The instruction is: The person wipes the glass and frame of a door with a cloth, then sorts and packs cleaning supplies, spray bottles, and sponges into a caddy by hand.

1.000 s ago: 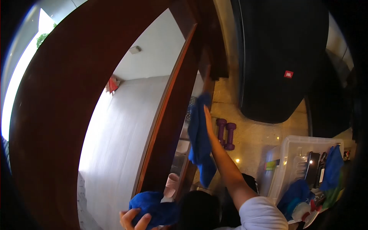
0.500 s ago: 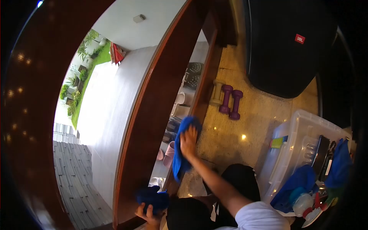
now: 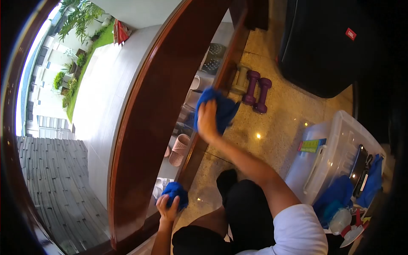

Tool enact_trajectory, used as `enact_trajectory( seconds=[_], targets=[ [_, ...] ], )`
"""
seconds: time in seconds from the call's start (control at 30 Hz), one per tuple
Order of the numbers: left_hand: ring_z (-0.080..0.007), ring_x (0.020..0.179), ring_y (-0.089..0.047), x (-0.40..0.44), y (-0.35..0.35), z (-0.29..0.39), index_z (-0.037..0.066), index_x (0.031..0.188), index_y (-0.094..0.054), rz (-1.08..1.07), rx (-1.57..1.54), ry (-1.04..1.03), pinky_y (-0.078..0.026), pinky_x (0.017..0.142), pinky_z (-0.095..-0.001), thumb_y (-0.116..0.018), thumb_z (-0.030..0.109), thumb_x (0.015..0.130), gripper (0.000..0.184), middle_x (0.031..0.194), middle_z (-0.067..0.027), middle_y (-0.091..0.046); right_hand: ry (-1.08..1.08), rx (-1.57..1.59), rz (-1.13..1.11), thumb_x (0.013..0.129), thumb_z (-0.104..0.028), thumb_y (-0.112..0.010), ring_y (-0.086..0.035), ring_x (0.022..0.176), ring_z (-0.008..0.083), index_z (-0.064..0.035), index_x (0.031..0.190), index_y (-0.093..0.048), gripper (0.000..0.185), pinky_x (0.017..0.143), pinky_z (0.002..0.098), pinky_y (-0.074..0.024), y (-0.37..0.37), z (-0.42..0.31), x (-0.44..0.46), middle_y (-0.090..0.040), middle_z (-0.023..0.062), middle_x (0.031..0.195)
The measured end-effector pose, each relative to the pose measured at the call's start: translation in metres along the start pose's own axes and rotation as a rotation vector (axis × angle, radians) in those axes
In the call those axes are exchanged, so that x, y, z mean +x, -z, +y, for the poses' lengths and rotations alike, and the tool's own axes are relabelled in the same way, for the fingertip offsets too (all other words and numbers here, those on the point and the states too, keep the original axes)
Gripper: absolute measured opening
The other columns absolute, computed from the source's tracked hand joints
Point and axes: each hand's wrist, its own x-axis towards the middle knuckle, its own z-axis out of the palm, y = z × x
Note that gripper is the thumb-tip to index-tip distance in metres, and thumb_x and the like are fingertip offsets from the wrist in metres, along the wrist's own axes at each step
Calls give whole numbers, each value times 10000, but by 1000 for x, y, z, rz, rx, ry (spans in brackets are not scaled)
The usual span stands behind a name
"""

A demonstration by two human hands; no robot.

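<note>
Arm (image 3: 250, 163) outstretched, R hand (image 3: 207, 122) over blue cloth (image 3: 225, 109), can't tell grip; L hand (image 3: 166, 207) clamped on bunched cloth (image 3: 178, 194).

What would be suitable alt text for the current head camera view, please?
A person's right hand lies over a blue cloth beside dark woodwork, while the left hand holds another blue cloth. Nearby are pink slippers, two purple dumbbells, a translucent plastic bin and a large black JBL-badged item.

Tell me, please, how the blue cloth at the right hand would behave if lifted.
The blue cloth would probably hang floppy, since it spreads loosely past the right hand. It is likely light, because it looks like plain fabric. Breaking seems improbable: no rigid part shows.
</note>
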Motion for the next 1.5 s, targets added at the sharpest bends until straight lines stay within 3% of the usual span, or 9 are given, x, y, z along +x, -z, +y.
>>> enact_trajectory(
  seconds=[0.43,0.6,0.67,0.8,1.1,1.23,1.4,1.47,1.5],
  targets=[
    [-365,1039,-442,3,22,13,138,1130,-518,-84,-96,143,-382,855,-462,-575,-13,557,595,1172,-176,-423,43,-306,-59,889,-225,-399,-468,940,379,-11,870,-517,245,844,465,-350,17,49,86,-560,172,937],
    [-330,1046,-481,-8,79,19,124,1218,-387,176,-59,155,-420,862,-430,-668,184,763,539,1197,-183,-377,65,110,-479,883,-204,-422,-258,1191,507,80,1028,-489,326,997,559,-181,48,-76,-116,-312,405,1216],
    [-327,1045,-482,9,113,27,124,1235,-355,231,2,130,-431,852,-420,-658,242,788,553,1191,-180,-370,102,197,-665,829,-161,-512,-270,1185,497,86,1166,-398,433,1018,512,-177,52,-92,-172,-302,338,1263],
    [-335,1039,-483,25,186,32,103,1244,-354,257,376,138,-430,859,-421,-585,325,840,516,1199,-184,-367,-76,61,-603,870,-187,-406,-410,985,449,43,966,-499,266,911,540,-269,52,-84,-100,-469,273,1014],
    [-290,1025,-439,2,213,-6,15,1231,-443,376,577,227,-395,850,-395,-604,349,817,556,1127,-147,-371,-169,385,-57,921,-242,-391,-127,1285,442,90,1306,-258,526,1079,453,-78,18,-104,-69,-203,279,1382],
    [-291,1016,-442,4,199,-14,8,1239,-418,495,606,233,-382,865,-397,-632,375,785,621,1127,-160,-373,218,402,-524,814,-185,-549,-380,1126,413,-24,837,-555,163,1003,542,-199,34,-131,-224,-475,221,1088],
    [-299,1008,-450,14,198,-12,-3,1223,-417,518,498,253,-374,868,-403,-664,434,727,706,1110,-164,-398,260,-132,-1018,738,-170,-523,-562,853,328,-86,766,-616,129,890,507,-334,52,-114,-172,-594,109,729],
    [-305,1004,-454,7,198,-16,-7,1203,-430,517,488,290,-375,866,-405,-657,488,704,738,1090,-168,-426,142,-18,-259,833,-160,-411,-366,1144,469,78,995,-545,317,1025,551,-148,13,-79,-148,-453,349,1144],
    [-314,992,-452,8,197,-17,7,1198,-442,507,472,285,-376,859,-417,-643,521,696,746,1082,-172,-428,74,77,-316,872,-167,-356,-216,1211,526,142,1121,-435,405,1055,529,-77,27,-85,-116,-238,421,1273]
  ],
)
